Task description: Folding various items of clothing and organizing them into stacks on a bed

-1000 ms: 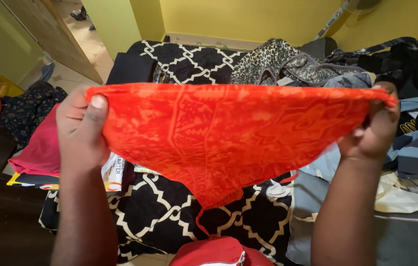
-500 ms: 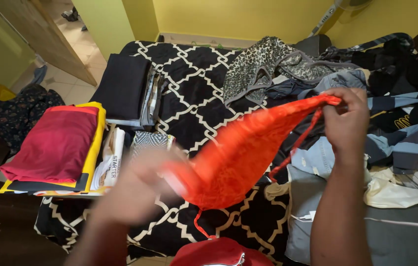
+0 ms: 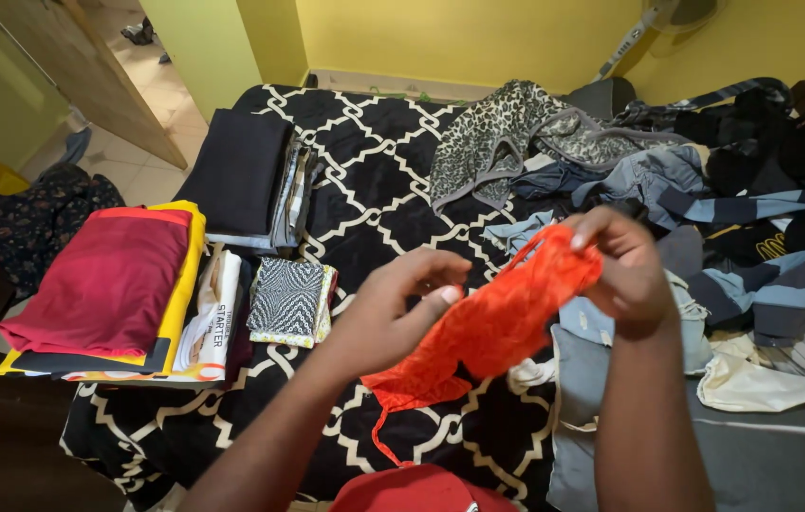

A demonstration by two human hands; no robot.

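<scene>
While stretched between them, orange cloth (image 3: 497,327) pinched by both hands: left (image 3: 393,318), right (image 3: 620,270).

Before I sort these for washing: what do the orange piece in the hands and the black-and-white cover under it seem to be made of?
The orange garment looks like thin, lacy synthetic or cotton knit: it bunches softly between the left hand and right hand and shows a faint woven pattern. The black-and-white bedcover looks like thick plush fleece, matte and slightly fuzzy, though the fibre cannot be told.
</scene>
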